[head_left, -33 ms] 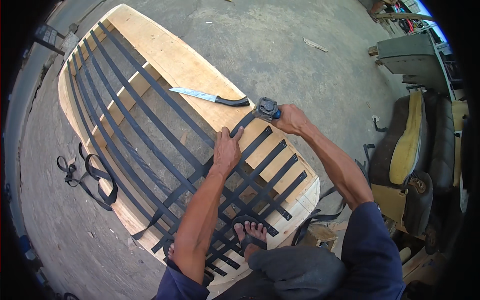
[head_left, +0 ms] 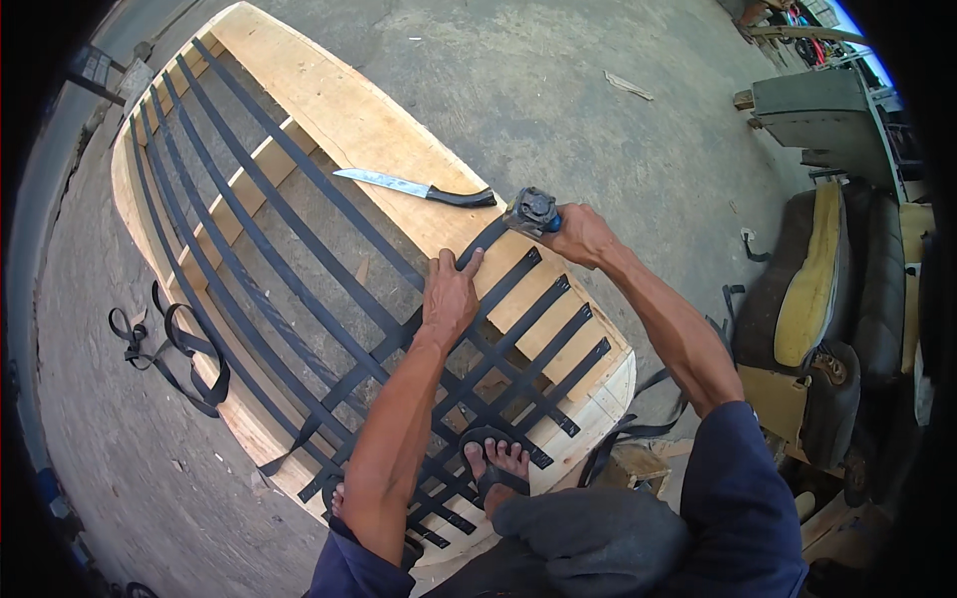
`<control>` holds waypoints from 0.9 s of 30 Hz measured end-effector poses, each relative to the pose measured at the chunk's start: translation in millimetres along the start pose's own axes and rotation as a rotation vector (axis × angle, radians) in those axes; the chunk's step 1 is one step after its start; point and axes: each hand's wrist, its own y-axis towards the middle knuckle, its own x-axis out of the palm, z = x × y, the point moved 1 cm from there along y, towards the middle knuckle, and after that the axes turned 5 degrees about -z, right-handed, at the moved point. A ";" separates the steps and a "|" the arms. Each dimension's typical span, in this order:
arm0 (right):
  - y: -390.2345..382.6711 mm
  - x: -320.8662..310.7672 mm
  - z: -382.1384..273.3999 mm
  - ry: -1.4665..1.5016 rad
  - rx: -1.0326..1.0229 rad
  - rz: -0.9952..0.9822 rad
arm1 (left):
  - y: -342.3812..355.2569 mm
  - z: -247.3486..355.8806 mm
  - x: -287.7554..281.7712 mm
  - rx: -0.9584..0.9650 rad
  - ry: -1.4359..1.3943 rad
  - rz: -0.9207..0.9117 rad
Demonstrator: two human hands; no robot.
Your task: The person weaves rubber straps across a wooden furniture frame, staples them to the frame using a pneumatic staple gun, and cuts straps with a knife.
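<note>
A long wooden frame [head_left: 379, 108] lies on the ground, with black webbing straps [head_left: 282, 206] stretched along it and others woven across. My left hand [head_left: 452, 297] presses on a cross strap at the right rail's inner edge, thumb and index finger stretched out and apart. My right hand [head_left: 583, 236] is closed round what looks like a staple gun [head_left: 531, 211], seen from above with a grey-black head and some blue. The gun's head is over the strap's end at the rail's outer edge; its underside is hidden. A knife [head_left: 414, 189] with a black handle rests on the rail nearby.
My sandalled foot [head_left: 495, 463] stands on the woven near end. Loose strap [head_left: 189, 344] trails over the left rail onto the concrete. More strap [head_left: 638, 431] and a wooden block [head_left: 638, 466] lie right of the frame. Old seat cushions [head_left: 812, 269] are at the right.
</note>
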 end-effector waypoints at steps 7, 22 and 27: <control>10.3 12.4 -6.2 -0.049 0.030 -0.061 | -1.5 -3.6 1.8 0.025 -0.021 0.063; 9.1 6.6 7.7 0.054 -0.010 -0.016 | 4.1 -2.1 -1.3 0.004 -0.036 0.059; 2.0 16.5 -4.5 0.029 -0.047 0.008 | -9.3 3.3 -26.4 -0.007 0.018 -0.068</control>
